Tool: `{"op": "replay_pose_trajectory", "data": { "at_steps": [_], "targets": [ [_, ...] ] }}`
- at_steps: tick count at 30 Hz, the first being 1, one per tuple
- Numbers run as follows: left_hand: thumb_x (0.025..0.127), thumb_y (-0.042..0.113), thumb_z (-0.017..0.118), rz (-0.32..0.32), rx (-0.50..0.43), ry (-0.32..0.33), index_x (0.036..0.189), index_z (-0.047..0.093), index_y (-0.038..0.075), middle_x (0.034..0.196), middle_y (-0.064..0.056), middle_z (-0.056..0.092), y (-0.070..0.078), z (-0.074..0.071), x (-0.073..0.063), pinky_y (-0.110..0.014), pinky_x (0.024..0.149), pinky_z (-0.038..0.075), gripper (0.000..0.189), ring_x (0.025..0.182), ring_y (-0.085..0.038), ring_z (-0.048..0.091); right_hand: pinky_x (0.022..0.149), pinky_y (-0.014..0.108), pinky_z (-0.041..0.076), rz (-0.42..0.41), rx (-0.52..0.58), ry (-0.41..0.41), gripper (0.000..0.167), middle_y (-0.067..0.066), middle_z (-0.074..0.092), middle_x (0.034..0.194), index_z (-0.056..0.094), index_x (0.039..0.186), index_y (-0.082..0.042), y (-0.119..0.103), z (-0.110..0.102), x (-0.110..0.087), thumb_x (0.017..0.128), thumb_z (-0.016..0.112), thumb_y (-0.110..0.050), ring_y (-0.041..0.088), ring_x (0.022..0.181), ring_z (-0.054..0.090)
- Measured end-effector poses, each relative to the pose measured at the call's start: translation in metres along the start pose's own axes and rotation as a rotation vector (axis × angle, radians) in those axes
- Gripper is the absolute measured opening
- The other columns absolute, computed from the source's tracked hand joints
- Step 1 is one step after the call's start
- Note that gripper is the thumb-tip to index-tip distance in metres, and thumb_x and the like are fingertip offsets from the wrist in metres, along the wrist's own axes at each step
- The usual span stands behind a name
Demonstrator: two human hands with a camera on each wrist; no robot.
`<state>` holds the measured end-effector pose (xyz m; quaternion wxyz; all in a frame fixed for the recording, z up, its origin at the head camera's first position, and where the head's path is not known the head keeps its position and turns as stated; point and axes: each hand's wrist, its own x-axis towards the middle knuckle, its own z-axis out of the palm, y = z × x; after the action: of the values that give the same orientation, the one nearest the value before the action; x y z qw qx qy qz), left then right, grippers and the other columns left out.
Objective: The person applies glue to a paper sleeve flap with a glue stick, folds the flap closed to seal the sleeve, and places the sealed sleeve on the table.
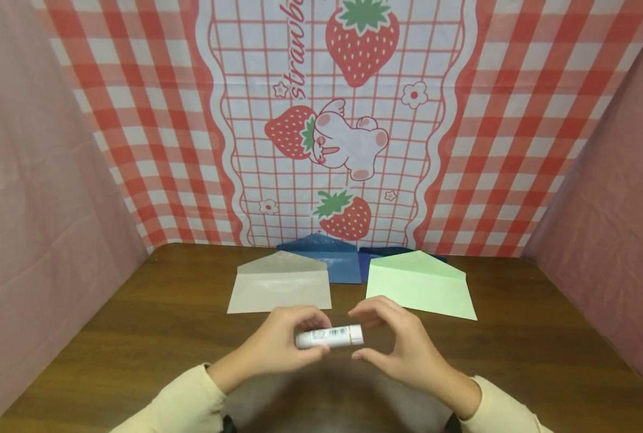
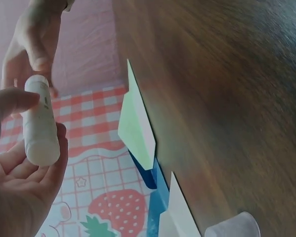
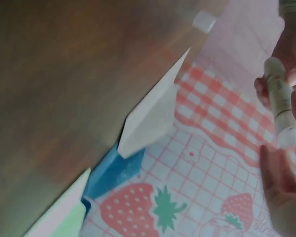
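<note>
A white glue stick [image 1: 329, 337] with a printed label and barcode lies level in my left hand [image 1: 280, 340], gripped between thumb and fingers. Its cap end points right, toward my right hand [image 1: 402, 346]. That hand is bent in a C around the air just beyond the cap, thumb and fingers parted and not touching it in the head view. From the left wrist the glue stick [image 2: 40, 121] shows its rounded end close up, the left thumb pressed on its side. Behind the hands lie a grey envelope [image 1: 280, 285] and a light green envelope [image 1: 421, 288], flaps raised.
A blue envelope [image 1: 340, 264] and a darker blue one [image 1: 363, 267] lie farther back, partly covered by the front envelopes. A strawberry-print cloth [image 1: 326, 132] hangs behind the brown wooden table [image 1: 153, 331]. Pink curtains [image 1: 45, 180] flank both sides. A small pale object [image 2: 234, 227] is unclear.
</note>
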<state>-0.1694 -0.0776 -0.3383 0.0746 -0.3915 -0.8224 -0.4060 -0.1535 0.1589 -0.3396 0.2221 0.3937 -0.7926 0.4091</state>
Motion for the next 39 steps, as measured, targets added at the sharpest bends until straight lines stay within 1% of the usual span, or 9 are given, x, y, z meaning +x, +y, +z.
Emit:
{"op": "replay_pose_trajectory", "data": {
  "at_steps": [2,5,13,20,24,29,32,35,39],
  "targets": [
    [0.075,0.011,0.076,-0.027,-0.034,-0.010,0.094,0.067,0.011,0.083,-0.001,0.070,0.000,-0.001,0.000,-0.018,0.071,0.053,0.021,0.074,0.001,0.059,0.075,0.019,0.056,-0.053,-0.004,0.006,0.042,0.001,0.067,0.099,0.064,0.105,-0.011,0.000,-0.001,0.002,0.069,0.083,-0.004,0.009,0.086,0.067],
    [0.076,0.012,0.075,-0.038,-0.042,-0.004,0.094,0.067,0.011,0.082,-0.001,0.070,-0.001,-0.001,0.001,-0.018,0.070,0.053,0.019,0.073,0.001,0.059,0.074,0.020,0.057,-0.030,0.072,0.015,0.028,0.003,0.069,0.094,0.066,0.099,-0.010,0.001,-0.001,0.002,0.075,0.078,-0.002,0.010,0.083,0.068],
    [0.073,0.010,0.077,0.054,0.093,0.037,0.089,0.062,0.010,0.082,-0.001,0.069,0.000,0.004,0.001,-0.013,0.065,0.050,0.022,0.070,0.000,0.058,0.064,0.024,0.059,0.159,0.181,0.049,0.017,0.009,0.071,0.091,0.068,0.094,-0.007,0.005,0.007,-0.001,0.079,0.075,-0.002,0.003,0.079,0.067],
    [0.073,0.011,0.077,0.111,0.218,0.026,0.090,0.060,0.009,0.084,-0.001,0.066,0.001,0.005,0.001,-0.011,0.066,0.049,0.025,0.073,-0.002,0.057,0.059,0.020,0.055,0.434,0.263,-0.101,0.018,0.015,0.071,0.091,0.068,0.096,0.000,0.008,0.003,0.005,0.084,0.072,-0.013,-0.001,0.074,0.062],
    [0.075,0.011,0.076,0.035,0.091,-0.026,0.092,0.063,0.009,0.084,-0.002,0.069,-0.002,0.002,0.002,-0.014,0.069,0.052,0.021,0.074,0.000,0.059,0.072,0.023,0.057,0.288,0.219,-0.115,0.026,0.009,0.071,0.096,0.067,0.102,-0.003,0.008,-0.001,0.004,0.080,0.077,-0.013,0.001,0.081,0.065],
    [0.078,0.013,0.074,-0.081,-0.143,-0.121,0.093,0.066,0.008,0.085,-0.006,0.072,-0.003,-0.002,0.004,-0.018,0.072,0.053,0.018,0.075,0.002,0.061,0.080,0.018,0.053,-0.135,0.014,-0.105,0.038,-0.003,0.064,0.103,0.063,0.105,-0.012,0.004,-0.006,0.009,0.072,0.082,-0.006,0.006,0.093,0.061],
    [0.079,0.015,0.074,-0.111,-0.215,-0.161,0.094,0.067,0.006,0.087,-0.010,0.072,-0.002,-0.003,0.005,-0.019,0.073,0.053,0.019,0.077,0.002,0.061,0.080,0.015,0.050,-0.280,-0.024,-0.094,0.036,-0.004,0.061,0.099,0.062,0.098,-0.013,0.002,-0.008,0.013,0.069,0.079,0.001,0.006,0.090,0.058],
    [0.078,0.015,0.075,-0.123,-0.219,-0.156,0.093,0.066,0.007,0.087,-0.009,0.072,0.000,-0.003,0.004,-0.018,0.073,0.053,0.019,0.076,0.002,0.061,0.077,0.015,0.051,-0.270,0.017,-0.094,0.035,-0.004,0.061,0.096,0.061,0.095,-0.014,0.002,-0.009,0.013,0.069,0.078,0.003,0.005,0.088,0.058],
    [0.076,0.013,0.075,-0.050,-0.113,-0.089,0.091,0.064,0.009,0.084,-0.005,0.072,0.004,-0.002,0.003,-0.017,0.071,0.052,0.019,0.075,0.002,0.061,0.075,0.021,0.056,-0.099,0.135,-0.113,0.031,-0.001,0.063,0.095,0.062,0.096,-0.013,0.004,-0.009,0.010,0.074,0.079,-0.001,0.007,0.087,0.060]
  ]
}}
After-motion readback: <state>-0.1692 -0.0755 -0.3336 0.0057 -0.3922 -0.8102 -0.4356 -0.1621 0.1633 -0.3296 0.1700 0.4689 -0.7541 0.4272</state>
